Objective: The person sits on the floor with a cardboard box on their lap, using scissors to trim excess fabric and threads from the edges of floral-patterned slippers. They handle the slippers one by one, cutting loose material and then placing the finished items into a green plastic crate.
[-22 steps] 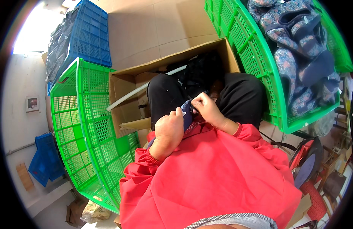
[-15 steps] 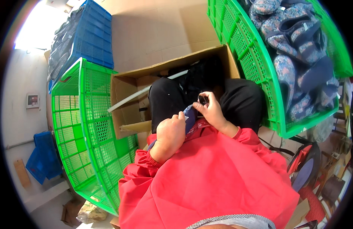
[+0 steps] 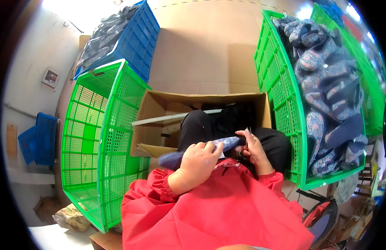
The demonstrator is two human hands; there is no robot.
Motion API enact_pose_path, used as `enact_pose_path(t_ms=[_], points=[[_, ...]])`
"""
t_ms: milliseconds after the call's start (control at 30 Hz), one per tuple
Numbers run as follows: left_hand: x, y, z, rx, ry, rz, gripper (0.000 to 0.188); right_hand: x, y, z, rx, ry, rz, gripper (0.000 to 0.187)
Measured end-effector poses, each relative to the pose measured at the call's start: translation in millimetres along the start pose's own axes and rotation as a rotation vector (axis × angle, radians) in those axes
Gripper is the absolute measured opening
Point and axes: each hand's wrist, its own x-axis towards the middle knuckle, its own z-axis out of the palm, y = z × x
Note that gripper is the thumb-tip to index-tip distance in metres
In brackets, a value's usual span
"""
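Across my lap lies a navy slipper with a blue floral part (image 3: 227,143). My left hand (image 3: 197,163) is wrapped around its middle, and its plain dark end sticks out to the left past my wrist. At the slipper's right end is my right hand (image 3: 254,149), with its fingers bent and closed. Something small, dark and pointed shows at its fingertips; its kind I cannot make out. Whether the right hand also touches the slipper is not plain.
An open cardboard box (image 3: 159,100) holding dark material stands before my knees, with a pale rod (image 3: 168,118) across it. On the left are a green crate (image 3: 103,141) and a blue crate (image 3: 139,46) of dark footwear. A green crate (image 3: 280,83) of floral slippers (image 3: 326,79) stands right.
The slipper now lies more sideways, and more of its floral side shows. My right hand has opened its pinch somewhat and turned upward. The whole view has shifted.
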Motion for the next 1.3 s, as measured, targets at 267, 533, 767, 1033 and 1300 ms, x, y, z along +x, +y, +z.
enact_pose_path(t_ms=[267, 533, 767, 1033, 1300], points=[[23.8, -5.1, 36.3, -0.061, 0.385, 0.392, 0.032, -5.6, -24.5, 5.0, 0.225, -0.086, -0.163, 0.029], [65.3, 6.9, 98.1, -1.157, 0.334, -0.239, 0.045, -28.9, -53.8, -4.4, 0.129, 0.202, -0.546, 0.035], [111.5, 31.6, 113.1, -2.167, 0.157, -0.588, 0.020, -51.2, -59.0, -2.0, -0.349, 0.369, -0.791, 0.035], [67.1, 26.6, 118.5, -2.194, 0.064, -1.124, 0.021, -53.6, -31.3, 16.2, -0.670, 0.213, -0.727, 0.041], [7.5, -23.6, 80.3, -2.304, -0.162, -1.153, 0.019, -59.7, 1.3, 61.7, -0.654, -0.011, -0.768, 0.034]])
